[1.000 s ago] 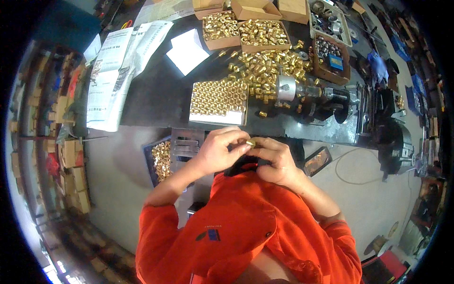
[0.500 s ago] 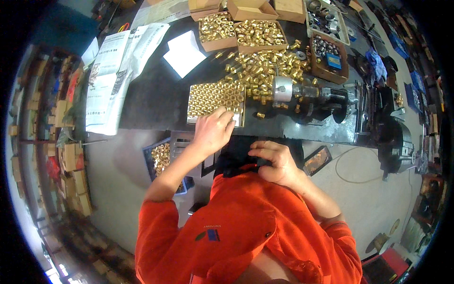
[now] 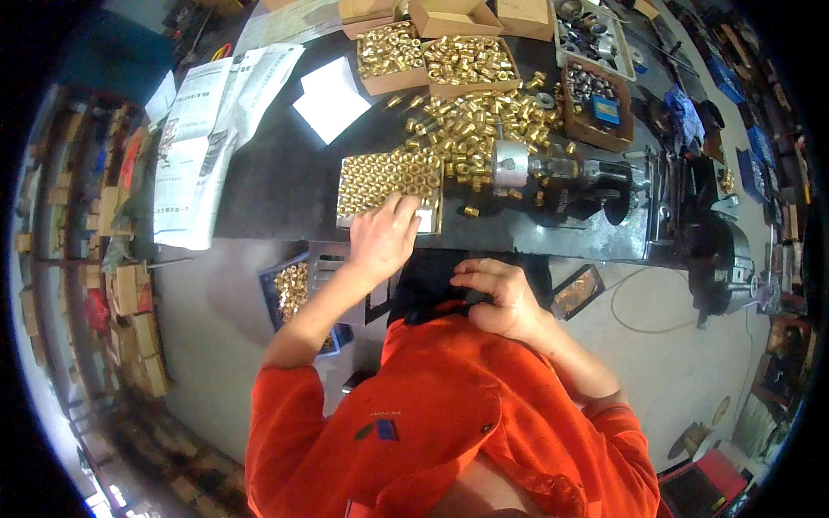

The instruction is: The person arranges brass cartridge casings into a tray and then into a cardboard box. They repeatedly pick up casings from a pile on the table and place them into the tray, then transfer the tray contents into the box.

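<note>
My left hand (image 3: 382,237) reaches over the near edge of a shallow box (image 3: 434,216) on the bench. Its fingers are bent and close together, fingertips down at the nearest rows of brass nuts (image 3: 380,179). These stand packed in tidy rows; whatever the fingertips grip is hidden. My right hand (image 3: 505,300) is in front of my body, just off the bench's near edge. Its fingers are curled toward the thumb, and the inside of the hand cannot be seen. Beyond the box lies a loose heap of brass fittings (image 3: 484,121).
Two cartons of brass fittings (image 3: 471,62) stand behind the heap. A metal chuck fixture (image 3: 511,164) sits right of the box, near a carton of silvery parts (image 3: 596,86). Newspaper (image 3: 186,177) and white paper (image 3: 331,104) lie left. Below is a blue bin (image 3: 275,298).
The view has shifted slightly, so the bench things sit a little farther left. My left hand stays at the box's near rows, and my right hand keeps its curled pose.
</note>
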